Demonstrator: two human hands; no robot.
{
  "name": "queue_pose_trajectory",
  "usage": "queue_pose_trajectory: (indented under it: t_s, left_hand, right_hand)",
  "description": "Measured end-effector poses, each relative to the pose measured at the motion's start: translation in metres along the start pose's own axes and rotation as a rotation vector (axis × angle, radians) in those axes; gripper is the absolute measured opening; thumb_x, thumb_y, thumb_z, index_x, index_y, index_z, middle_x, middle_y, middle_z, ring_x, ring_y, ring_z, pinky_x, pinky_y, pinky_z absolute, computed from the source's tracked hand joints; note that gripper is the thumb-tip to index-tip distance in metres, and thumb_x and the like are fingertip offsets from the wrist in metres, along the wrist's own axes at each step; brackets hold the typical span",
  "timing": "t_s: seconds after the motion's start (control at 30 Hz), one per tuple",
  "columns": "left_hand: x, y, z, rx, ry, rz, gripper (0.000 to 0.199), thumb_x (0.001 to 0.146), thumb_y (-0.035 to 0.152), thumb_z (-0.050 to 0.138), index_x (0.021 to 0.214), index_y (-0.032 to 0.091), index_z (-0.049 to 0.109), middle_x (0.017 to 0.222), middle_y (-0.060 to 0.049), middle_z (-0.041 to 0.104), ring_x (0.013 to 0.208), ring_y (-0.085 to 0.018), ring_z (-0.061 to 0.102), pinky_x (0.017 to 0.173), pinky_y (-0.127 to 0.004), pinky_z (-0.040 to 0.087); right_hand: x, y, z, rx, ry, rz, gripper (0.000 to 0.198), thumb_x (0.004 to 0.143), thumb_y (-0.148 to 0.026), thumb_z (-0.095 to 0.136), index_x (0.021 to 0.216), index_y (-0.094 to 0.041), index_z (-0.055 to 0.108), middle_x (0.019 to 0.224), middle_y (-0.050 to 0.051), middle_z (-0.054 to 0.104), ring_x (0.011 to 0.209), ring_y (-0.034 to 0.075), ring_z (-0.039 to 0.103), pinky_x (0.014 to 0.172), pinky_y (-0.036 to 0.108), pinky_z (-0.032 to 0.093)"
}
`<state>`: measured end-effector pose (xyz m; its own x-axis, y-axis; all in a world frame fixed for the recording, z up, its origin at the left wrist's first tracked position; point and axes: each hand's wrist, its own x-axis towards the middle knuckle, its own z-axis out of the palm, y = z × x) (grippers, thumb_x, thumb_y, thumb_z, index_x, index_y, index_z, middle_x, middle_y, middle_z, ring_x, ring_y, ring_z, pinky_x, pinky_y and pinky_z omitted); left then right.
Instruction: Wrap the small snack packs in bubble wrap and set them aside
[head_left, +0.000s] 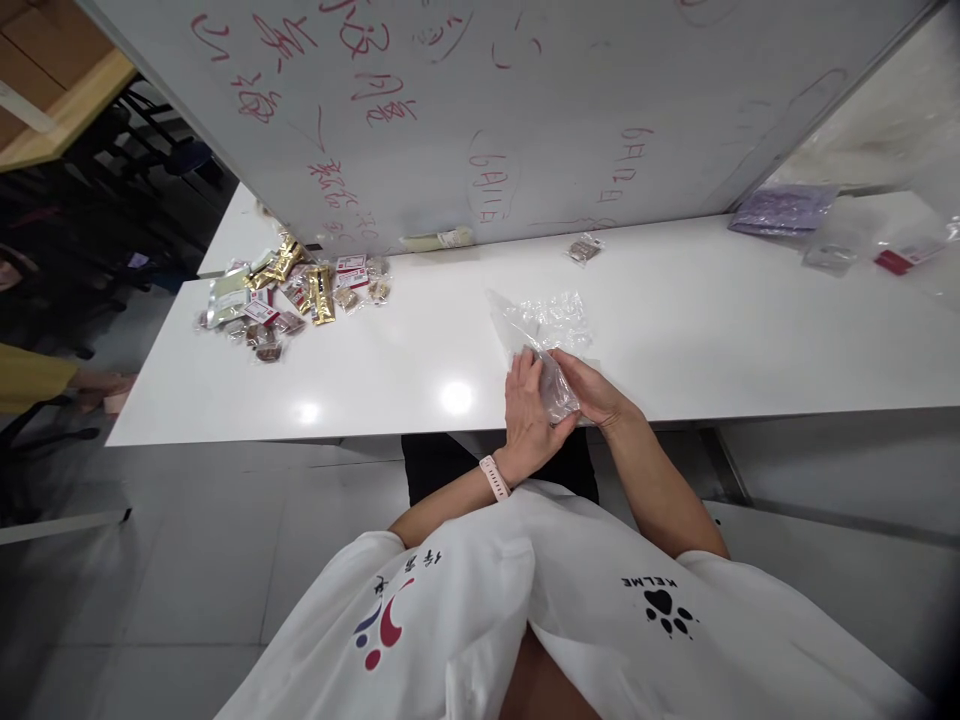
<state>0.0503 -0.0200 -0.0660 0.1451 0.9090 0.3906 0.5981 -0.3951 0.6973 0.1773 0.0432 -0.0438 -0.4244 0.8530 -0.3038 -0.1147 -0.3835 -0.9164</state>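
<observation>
A thin clear plastic bag (556,388) is between my two hands at the table's near edge, partly crumpled. My left hand (527,412), below a pale pink wristband, lies along the bag's left side, with the thumb at its lower end. Gripping the right side is my right hand (592,390), its fingers partly hidden by the film. Just beyond, more clear plastic film (564,318) spreads on the white table (420,345); I cannot tell whether it is a separate bag.
Small food packets (259,310), some gold, lie piled at the left. A small brown packet (584,248) and a long pale green packet (439,239) sit by the whiteboard (555,110). Purple packaging (784,210) and clear bags (832,248) are at the right. Another person's hand (105,385) shows far left.
</observation>
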Motion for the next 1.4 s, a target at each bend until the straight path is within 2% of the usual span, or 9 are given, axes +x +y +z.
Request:
queue_pose_trajectory:
  t_s: [0.33,0.6,0.77,0.87,0.97,1.07,1.23,1.33,1.4]
  left_hand:
    - [0.002,-0.014,-0.003,0.250,-0.238,0.203,0.067,0.092,0.022,0.040,0.155,0.007,0.021,0.163,-0.021,0.025,0.156,-0.029,0.007,0.124,-0.058,0.015]
    - [0.016,-0.008,-0.007,0.390,-0.371,0.203,0.062,0.091,0.020,0.043,0.150,0.006,0.032,0.160,-0.020,0.033,0.153,-0.033,0.019,0.122,-0.059,0.019]
    - [0.017,-0.006,-0.007,0.432,-0.446,0.246,0.065,0.089,0.019,0.045,0.153,0.013,0.030,0.163,-0.016,0.028,0.154,-0.033,0.017,0.118,-0.066,0.020]
    - [0.018,-0.004,-0.007,0.447,-0.467,0.263,0.067,0.088,0.018,0.045,0.153,0.013,0.031,0.163,-0.014,0.027,0.153,-0.034,0.018,0.116,-0.067,0.022]
    - [0.018,-0.002,-0.007,0.460,-0.468,0.264,0.067,0.088,0.019,0.046,0.152,0.012,0.033,0.163,-0.015,0.028,0.152,-0.035,0.019,0.116,-0.067,0.023]
    - [0.019,0.001,-0.007,0.456,-0.458,0.254,0.068,0.087,0.020,0.048,0.153,0.012,0.032,0.163,-0.016,0.028,0.153,-0.035,0.019,0.117,-0.065,0.023]
    - [0.016,0.003,-0.012,0.291,-0.459,0.210,0.065,0.087,0.024,0.052,0.149,0.011,0.037,0.158,-0.020,0.037,0.152,-0.037,0.020,0.120,-0.066,0.017]
    - [0.005,-0.003,-0.021,-0.040,-0.408,0.104,0.067,0.088,0.031,0.056,0.151,0.020,0.035,0.164,-0.015,0.024,0.154,-0.034,0.015,0.121,-0.061,0.023]
    - [-0.003,-0.008,-0.026,-0.277,-0.297,-0.095,0.065,0.093,0.032,0.052,0.153,0.027,0.028,0.168,-0.011,0.012,0.154,-0.030,0.017,0.118,-0.054,0.034]
  right_hand:
    - [0.010,0.005,-0.007,-0.123,0.105,-0.054,0.051,0.088,-0.071,0.051,0.096,-0.024,0.067,0.094,0.006,0.073,0.099,0.024,0.068,0.090,0.041,0.057]
    - [0.032,-0.007,0.002,-0.628,0.459,-0.150,0.048,0.077,-0.069,0.067,0.087,-0.022,0.065,0.084,0.006,0.070,0.078,0.024,0.065,0.075,0.041,0.054]
    - [0.050,-0.014,-0.021,-0.869,0.765,-0.154,0.048,0.080,-0.064,0.063,0.059,-0.024,0.048,0.066,0.004,0.058,0.080,0.025,0.061,0.086,0.046,0.047]
    - [0.066,-0.014,-0.041,-0.887,0.854,-0.207,0.036,0.079,-0.050,0.067,0.064,-0.024,0.048,0.074,0.005,0.059,0.093,0.027,0.059,0.098,0.052,0.041]
    - [0.072,-0.014,-0.048,-0.886,0.911,-0.369,0.024,0.083,-0.045,0.065,0.088,-0.023,0.058,0.098,0.010,0.063,0.105,0.028,0.055,0.103,0.053,0.038]
    - [0.052,-0.014,-0.036,-0.885,0.818,-0.538,0.026,0.090,-0.042,0.058,0.108,-0.023,0.062,0.121,0.011,0.061,0.119,0.029,0.050,0.107,0.050,0.039]
    - [-0.006,0.004,-0.006,-0.760,0.287,-0.478,0.035,0.097,-0.044,0.049,0.124,-0.029,0.064,0.132,0.004,0.063,0.124,0.023,0.057,0.109,0.046,0.044]
    - [-0.024,0.016,-0.003,-0.660,0.302,-0.408,0.039,0.100,-0.049,0.043,0.127,-0.030,0.064,0.137,0.003,0.061,0.129,0.022,0.055,0.110,0.043,0.043]
    - [-0.025,0.019,-0.005,-0.613,0.328,-0.378,0.040,0.099,-0.051,0.044,0.128,-0.030,0.064,0.135,0.004,0.062,0.125,0.021,0.058,0.107,0.042,0.046]
